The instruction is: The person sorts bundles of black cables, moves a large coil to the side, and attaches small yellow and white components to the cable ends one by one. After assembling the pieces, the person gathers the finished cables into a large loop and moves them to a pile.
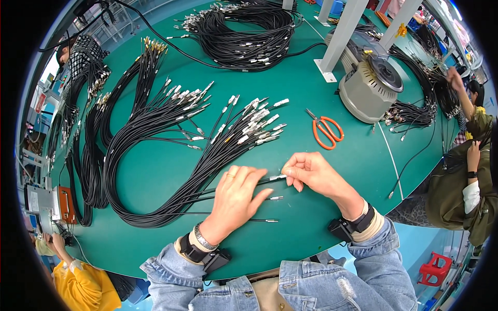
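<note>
My left hand (236, 199) lies flat on the green table (155, 171), its fingers pressing a thin black cable (270, 179) down. My right hand (311, 173) pinches the silver metal tip of that same cable between thumb and fingers. Two more loose cables with silver ends (275, 198) lie just under my left fingers. A big looped bundle of black cables with silver connectors (223, 140) fans out ahead of both hands.
Orange-handled scissors (327, 130) lie right of the bundle. A round grey machine (369, 85) stands at the back right beside white posts. More cable bundles (244, 31) fill the far and left table. Other people sit at the right edge and lower left.
</note>
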### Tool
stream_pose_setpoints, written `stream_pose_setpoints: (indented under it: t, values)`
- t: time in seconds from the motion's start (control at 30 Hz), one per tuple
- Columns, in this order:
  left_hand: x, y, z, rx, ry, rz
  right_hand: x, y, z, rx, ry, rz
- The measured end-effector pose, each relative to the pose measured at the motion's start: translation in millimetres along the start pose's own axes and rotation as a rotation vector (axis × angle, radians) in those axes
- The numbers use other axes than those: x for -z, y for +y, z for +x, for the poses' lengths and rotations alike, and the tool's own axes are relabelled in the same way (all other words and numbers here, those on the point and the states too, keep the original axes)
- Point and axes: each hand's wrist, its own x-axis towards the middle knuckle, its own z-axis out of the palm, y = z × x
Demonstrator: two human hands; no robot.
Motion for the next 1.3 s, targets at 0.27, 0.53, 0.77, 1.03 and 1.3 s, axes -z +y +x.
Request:
stream_pose_setpoints:
  t: [0.27,0.53,0.77,1.03,1.3]
  values:
    - [-15.0,-5.6,6.8,0.015,-0.014,-0.145,-5.6,-8.5,-5.5,0.130,0.003,-0.016]
    - [-2.9,-10.4,5.8,0.018,0.044,-0.083,-4.1,-6.3,-2.9,0.106,0.015,-0.049]
    - [-11.2,4.8,22.3,-0.058,0.048,-0.122,-6.9,-10.1,-6.4,0.153,0.020,-0.050]
    - [-29.1,-2.4,13.6,0.058,0.002,-0.292,-3.1,-2.8,-2.4,0.148,0.007,-0.048]
    - [-31.9,-4.1,11.9,0.115,0.009,-0.355,-4.1,-3.2,-1.5,0.169,0.022,-0.036]
